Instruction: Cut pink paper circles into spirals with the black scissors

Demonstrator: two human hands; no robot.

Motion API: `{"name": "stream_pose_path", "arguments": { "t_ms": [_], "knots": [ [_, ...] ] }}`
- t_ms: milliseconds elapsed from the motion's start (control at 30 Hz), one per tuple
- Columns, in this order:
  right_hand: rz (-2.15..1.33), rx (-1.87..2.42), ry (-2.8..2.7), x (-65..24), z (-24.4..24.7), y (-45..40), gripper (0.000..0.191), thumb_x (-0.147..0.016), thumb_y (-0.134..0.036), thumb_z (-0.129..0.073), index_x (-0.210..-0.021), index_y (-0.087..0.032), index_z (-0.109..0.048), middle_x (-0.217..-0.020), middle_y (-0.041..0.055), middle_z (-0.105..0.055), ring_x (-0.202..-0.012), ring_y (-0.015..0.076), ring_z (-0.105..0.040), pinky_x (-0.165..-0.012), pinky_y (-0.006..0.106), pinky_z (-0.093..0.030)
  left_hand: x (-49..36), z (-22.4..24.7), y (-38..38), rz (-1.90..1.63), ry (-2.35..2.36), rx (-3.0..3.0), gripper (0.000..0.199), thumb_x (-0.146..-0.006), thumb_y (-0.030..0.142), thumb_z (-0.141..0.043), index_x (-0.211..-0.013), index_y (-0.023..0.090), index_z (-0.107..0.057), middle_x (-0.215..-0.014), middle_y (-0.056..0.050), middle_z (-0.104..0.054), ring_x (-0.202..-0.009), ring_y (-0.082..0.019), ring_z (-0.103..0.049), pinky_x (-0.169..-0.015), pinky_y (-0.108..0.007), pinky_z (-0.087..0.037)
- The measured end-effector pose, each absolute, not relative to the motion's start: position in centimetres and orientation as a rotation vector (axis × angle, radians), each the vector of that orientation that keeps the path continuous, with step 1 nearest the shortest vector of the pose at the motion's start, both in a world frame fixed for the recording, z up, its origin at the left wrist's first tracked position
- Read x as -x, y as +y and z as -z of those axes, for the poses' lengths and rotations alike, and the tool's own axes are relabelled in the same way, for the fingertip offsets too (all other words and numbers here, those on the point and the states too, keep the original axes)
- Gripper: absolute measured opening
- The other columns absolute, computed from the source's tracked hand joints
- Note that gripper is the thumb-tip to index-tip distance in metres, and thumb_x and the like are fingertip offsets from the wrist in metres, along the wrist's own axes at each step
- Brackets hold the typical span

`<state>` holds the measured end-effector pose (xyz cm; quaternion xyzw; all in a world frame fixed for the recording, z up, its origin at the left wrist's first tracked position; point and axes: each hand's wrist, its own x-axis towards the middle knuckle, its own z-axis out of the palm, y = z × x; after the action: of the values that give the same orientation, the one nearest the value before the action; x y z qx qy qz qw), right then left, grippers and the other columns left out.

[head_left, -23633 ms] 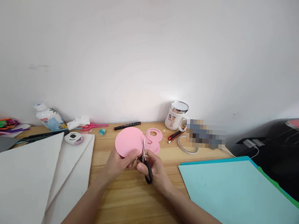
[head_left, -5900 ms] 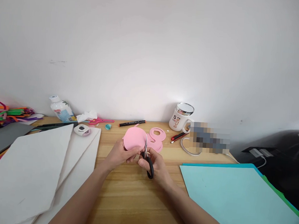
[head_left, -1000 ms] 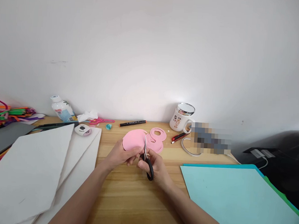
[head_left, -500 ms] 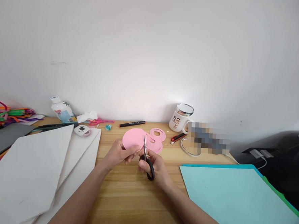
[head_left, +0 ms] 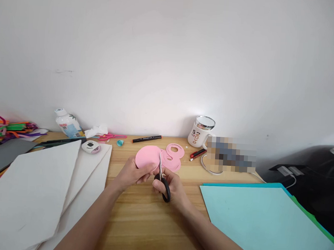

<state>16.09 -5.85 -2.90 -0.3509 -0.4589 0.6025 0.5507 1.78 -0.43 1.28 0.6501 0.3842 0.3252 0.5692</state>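
pinches the pink disc [head_left: 148, 157] in the left hand [head_left: 131, 173], with the thumb on top and the fingers mostly hidden underneath, apparently to leave the right edge free. supports the disc by its near side, seemingly raised above the middle of the desk [head_left: 138, 225] for turning room. grips the black-handled scissors [head_left: 164, 181] in the right hand [head_left: 171, 185], with digits curled about the loops and blades pointing toward the wall [head_left: 148, 63], probably to align the cut with the disc's right edge. cannot tell the exact gap between the blades. shows pink cut-out rings [head_left: 174, 158] flat on the desk, just beyond the right hand. has the black marker [head_left: 147, 139] and white mug [head_left: 197, 136] near the wall, likely to free the working area. includes white sheets [head_left: 38, 189] at left and pale teal sheets [head_left: 252, 217] at right, presumably stacked aside for arm clearance.
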Motion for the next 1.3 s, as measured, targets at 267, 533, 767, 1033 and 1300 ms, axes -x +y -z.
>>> {"name": "stream_pose_path", "arguments": {
  "t_ms": [267, 533, 767, 1033, 1300],
  "knots": [
    [-1.378, 0.857, -1.091, -16.27, 2.21, -5.71, 0.039, -0.058, -0.04, -0.077, -0.079, -0.017, -0.053, -0.06, -0.0038, -0.048, -0.051, 0.0086, -0.036, -0.046, 0.02, -0.026, -2.03, -1.82, -0.72, -0.759, 0.905, -1.517, 0.024, -0.072, 0.035, -0.063, -0.065, 0.013, -0.055, -0.038, 0.007, -0.04, -0.036, -0.005, -0.032, -0.034, -0.016, -0.025],
    [-1.37, 0.884, -1.131, -16.44, 2.25, -5.79, 0.037, -0.063, -0.045, -0.07, -0.083, -0.019, -0.054, -0.053, -0.0064, -0.042, -0.047, 0.009, -0.034, -0.045, 0.022, -0.025, -1.8, -1.46, -0.55, -0.757, 0.924, -1.522, 0.028, -0.073, 0.038, -0.061, -0.064, 0.012, -0.06, -0.039, 0.007, -0.039, -0.035, -0.004, -0.03, -0.033, -0.016, -0.02],
    [-1.388, 0.878, -1.115, -16.4, 2.2, -5.85, 0.035, -0.065, -0.044, -0.069, -0.082, -0.018, -0.053, -0.05, -0.0069, -0.044, -0.045, 0.0087, -0.036, -0.045, 0.022, -0.028, -1.68, -1.56, -0.44, -0.765, 0.906, -1.512, 0.03, -0.073, 0.038, -0.061, -0.057, 0.013, -0.056, -0.037, 0.007, -0.039, -0.035, -0.004, -0.029, -0.034, -0.016, -0.02],
    [-1.4, 0.885, -1.097, -16.34, 2.38, -5.85, 0.031, -0.066, -0.041, -0.068, -0.08, -0.018, -0.052, -0.047, -0.008, -0.044, -0.04, 0.008, -0.038, -0.044, 0.022, -0.033, -1.65, -1.89, -0.43, -0.761, 0.919, -1.505, 0.038, -0.071, 0.04, -0.062, -0.048, 0.014, -0.049, -0.036, 0.006, -0.041, -0.034, -0.003, -0.03, -0.033, -0.017, -0.02],
    [-1.429, 0.834, -1.053, -16.06, 2.71, -5.9, 0.029, -0.066, -0.039, -0.069, -0.078, -0.018, -0.053, -0.049, -0.0085, -0.042, -0.04, 0.0068, -0.035, -0.045, 0.022, -0.034, -1.82, -1.61, -0.39, -0.788, 0.893, -1.497, 0.042, -0.074, 0.044, -0.058, -0.046, 0.014, -0.047, -0.036, 0.005, -0.042, -0.03, -0.003, -0.03, -0.032, -0.018, -0.019]
  ]
}}
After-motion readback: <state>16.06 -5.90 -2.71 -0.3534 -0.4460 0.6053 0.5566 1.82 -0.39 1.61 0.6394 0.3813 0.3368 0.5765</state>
